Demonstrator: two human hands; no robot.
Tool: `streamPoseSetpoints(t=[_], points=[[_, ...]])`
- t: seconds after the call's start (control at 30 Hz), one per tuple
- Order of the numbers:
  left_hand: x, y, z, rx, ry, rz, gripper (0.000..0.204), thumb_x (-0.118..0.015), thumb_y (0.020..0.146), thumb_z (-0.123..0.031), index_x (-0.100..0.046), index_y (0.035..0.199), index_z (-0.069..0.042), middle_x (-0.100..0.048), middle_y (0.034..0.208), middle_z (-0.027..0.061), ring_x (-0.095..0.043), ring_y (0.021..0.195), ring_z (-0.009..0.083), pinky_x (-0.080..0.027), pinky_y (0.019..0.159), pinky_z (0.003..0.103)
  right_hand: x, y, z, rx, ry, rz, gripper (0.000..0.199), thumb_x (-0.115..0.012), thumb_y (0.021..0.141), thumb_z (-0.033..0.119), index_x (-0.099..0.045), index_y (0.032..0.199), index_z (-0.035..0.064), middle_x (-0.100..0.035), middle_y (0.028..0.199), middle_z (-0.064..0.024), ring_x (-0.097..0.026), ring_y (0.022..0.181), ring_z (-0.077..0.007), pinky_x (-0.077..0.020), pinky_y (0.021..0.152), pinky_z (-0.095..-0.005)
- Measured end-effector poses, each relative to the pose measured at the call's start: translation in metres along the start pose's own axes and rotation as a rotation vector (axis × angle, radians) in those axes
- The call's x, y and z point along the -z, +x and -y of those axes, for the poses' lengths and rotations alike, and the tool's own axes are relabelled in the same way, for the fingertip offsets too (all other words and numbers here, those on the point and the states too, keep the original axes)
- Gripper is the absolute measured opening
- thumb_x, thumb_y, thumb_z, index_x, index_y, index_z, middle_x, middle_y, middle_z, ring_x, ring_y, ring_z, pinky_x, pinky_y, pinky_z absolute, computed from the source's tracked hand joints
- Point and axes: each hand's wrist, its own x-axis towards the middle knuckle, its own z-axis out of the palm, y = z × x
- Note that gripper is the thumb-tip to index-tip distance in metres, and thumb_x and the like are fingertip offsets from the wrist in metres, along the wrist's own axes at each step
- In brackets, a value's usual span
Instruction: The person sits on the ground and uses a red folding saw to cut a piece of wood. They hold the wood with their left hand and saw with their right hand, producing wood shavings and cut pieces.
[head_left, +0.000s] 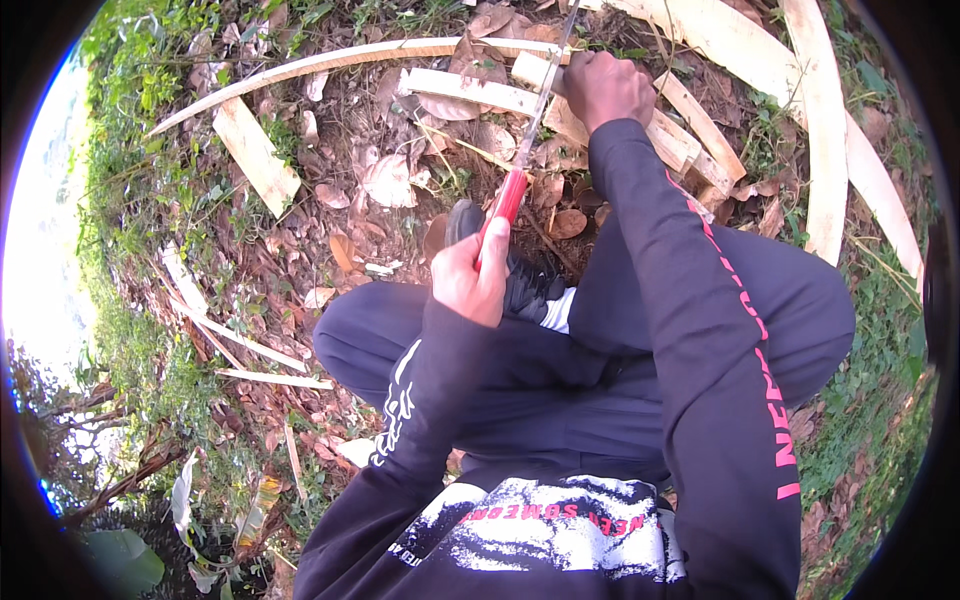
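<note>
My left hand point(472, 272) is closed around the red handle point(512, 196) of a tool with a long, narrow blade point(545, 95). Its blade points away from me and crosses over the wood; its exact kind is hard to make out. Beyond it, my right hand point(610, 90) is closed at the end of a short pale piece of wood point(534, 70), its fingers partly hidden. A long curved wooden strip point(330, 62) reaches left from near that hand. Another pale strip point(470, 90) lies just below it, and short wood pieces point(675, 140) lie under my right wrist.
Wide curved wood slabs point(825, 150) lie at the far right. A flat board point(255, 155) and thin strips point(240, 340) are scattered at left among dry leaves and grass. My crossed legs point(560, 400) and a dark shoe point(530, 285) are close below the blade.
</note>
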Motion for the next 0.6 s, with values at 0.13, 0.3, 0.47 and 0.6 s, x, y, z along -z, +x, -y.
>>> streamPoseSetpoints(t=[0.13,0.3,0.47,0.6], points=[[0.004,0.044,-0.008,-0.073,-0.046,0.070,0.059,-0.052,0.102,-0.044,-0.054,0.058,-0.004,-0.045,0.050,-0.0022,-0.040,0.047,0.0060,-0.029,0.046,0.026,0.000,-0.006,-0.001,-0.025,-0.011,0.040,0.042,-0.046,0.091,0.032,-0.078,0.087,0.0050,-0.072,0.094,-0.0234,-0.072,0.093,-0.0367,-0.0543,0.083,-0.0431],[0.016,0.016,-0.015,-0.107,0.112,0.073,0.058,-0.051,0.102,-0.042,-0.056,0.060,-0.003,-0.047,0.051,-0.0020,-0.041,0.048,0.0061,-0.030,0.046,0.026,0.001,0.005,-0.003,-0.013,-0.006,0.059,0.043,-0.046,0.090,0.034,-0.078,0.090,0.0058,-0.072,0.097,-0.0226,-0.071,0.094,-0.0389,-0.0533,0.086,-0.0448],[0.037,0.010,0.004,-0.003,0.014,0.080,0.059,-0.057,0.100,-0.041,-0.059,0.059,0.001,-0.047,0.048,0.0017,-0.045,0.047,0.0093,-0.035,0.047,0.030,-0.012,0.000,-0.005,0.016,0.012,-0.020,0.044,-0.044,0.090,0.033,-0.077,0.088,0.0043,-0.072,0.095,-0.0236,-0.070,0.094,-0.0394,-0.0535,0.087,-0.0460],[-0.016,0.065,-0.019,-0.201,0.120,0.052,0.056,-0.057,0.099,-0.038,-0.059,0.062,0.004,-0.049,0.048,0.0082,-0.048,0.045,0.0166,-0.035,0.048,0.035,-0.011,0.002,-0.009,0.009,-0.035,-0.056,0.035,-0.052,0.089,0.031,-0.078,0.081,0.0085,-0.073,0.084,-0.0196,-0.072,0.087,-0.0367,-0.0536,0.084,-0.0448]])
